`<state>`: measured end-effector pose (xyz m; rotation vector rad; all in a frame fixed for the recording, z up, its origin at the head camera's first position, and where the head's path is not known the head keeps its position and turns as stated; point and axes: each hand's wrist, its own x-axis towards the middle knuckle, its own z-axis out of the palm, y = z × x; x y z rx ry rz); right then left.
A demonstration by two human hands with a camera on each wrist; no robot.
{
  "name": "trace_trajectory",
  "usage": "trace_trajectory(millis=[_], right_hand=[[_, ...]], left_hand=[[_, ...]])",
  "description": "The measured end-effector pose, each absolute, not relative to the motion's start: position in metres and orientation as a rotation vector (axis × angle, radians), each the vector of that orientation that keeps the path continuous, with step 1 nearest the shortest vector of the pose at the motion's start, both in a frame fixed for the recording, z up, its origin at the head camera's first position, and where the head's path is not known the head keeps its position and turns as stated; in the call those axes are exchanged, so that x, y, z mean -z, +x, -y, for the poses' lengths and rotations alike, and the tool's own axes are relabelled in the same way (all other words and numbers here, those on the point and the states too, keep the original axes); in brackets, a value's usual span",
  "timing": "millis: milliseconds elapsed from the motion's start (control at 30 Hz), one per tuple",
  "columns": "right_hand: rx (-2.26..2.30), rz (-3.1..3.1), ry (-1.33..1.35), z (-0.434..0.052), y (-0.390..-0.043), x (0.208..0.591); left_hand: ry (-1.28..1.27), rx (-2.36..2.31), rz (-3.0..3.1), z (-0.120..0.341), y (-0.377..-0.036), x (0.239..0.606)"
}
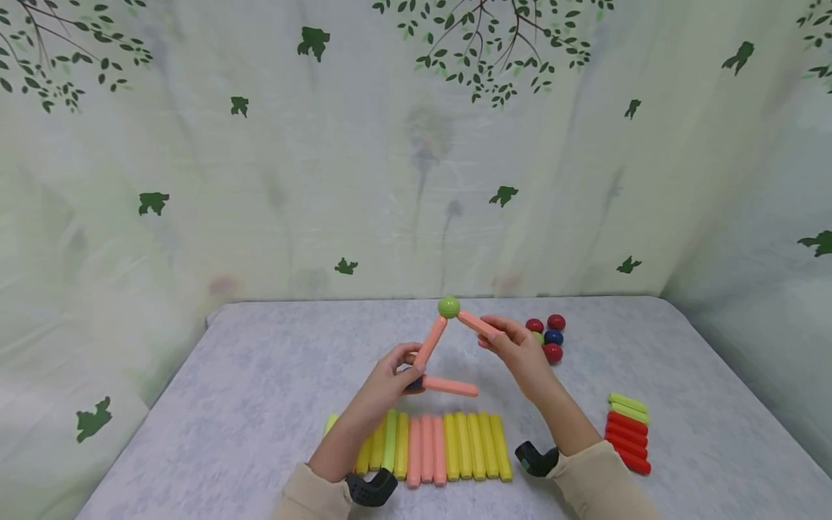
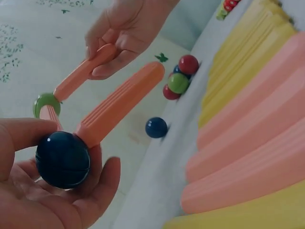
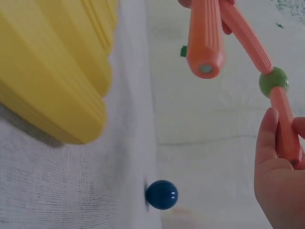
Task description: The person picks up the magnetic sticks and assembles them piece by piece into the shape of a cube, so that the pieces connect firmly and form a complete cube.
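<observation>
My left hand [image 1: 390,375] grips a dark blue ball [image 2: 63,160], its fingers and thumb around it. From that ball one salmon-pink rod [image 1: 451,386] sticks out to the right, its far end free. A second pink rod [image 1: 430,341] slants up from the left hand to a green ball [image 1: 449,307]. Between thumb and fingers my right hand [image 1: 522,355] pinches a third pink rod [image 1: 477,323], whose other end meets the green ball. The joined pieces are held up above the table, and the left fingers partly cover the blue ball in the head view.
A row of yellow, green and pink rods [image 1: 427,451] lies in front of me on the table [image 1: 273,361]. Red, green and blue balls [image 1: 553,353] sit together beyond the right hand. Red and lime rods [image 1: 627,433] lie at the right. A patterned curtain [image 1: 364,180] hangs behind.
</observation>
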<state>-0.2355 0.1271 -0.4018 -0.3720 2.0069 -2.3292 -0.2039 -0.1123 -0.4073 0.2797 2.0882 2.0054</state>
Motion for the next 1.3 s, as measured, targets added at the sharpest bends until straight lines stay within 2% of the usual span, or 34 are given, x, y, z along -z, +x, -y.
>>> trace_trajectory(millis=[333, 667, 800, 1033, 1300], right_hand=[[2.272, -2.012, -0.212, -0.112, -0.282, 0.417], [2.305, -1.862, -0.279, -0.105, -0.291, 0.418], [2.346, -1.837, -0.264, -0.103, -0.292, 0.418], [2.374, -1.792, -0.276, -0.104, -0.293, 0.418], [2.141, -2.176, -0.388, -0.126, -0.297, 0.411]], left_hand=[[0.166, -1.633, -2.347, 0.113, -0.237, 0.419], [0.110, -1.313, -2.552, 0.113, -0.257, 0.419], [0.214, -1.377, -2.751, 0.109, -0.271, 0.413], [0.607, -1.358, -2.989, 0.098, -0.295, 0.415], [0.626, -1.306, -3.090, 0.091, -0.302, 0.415]])
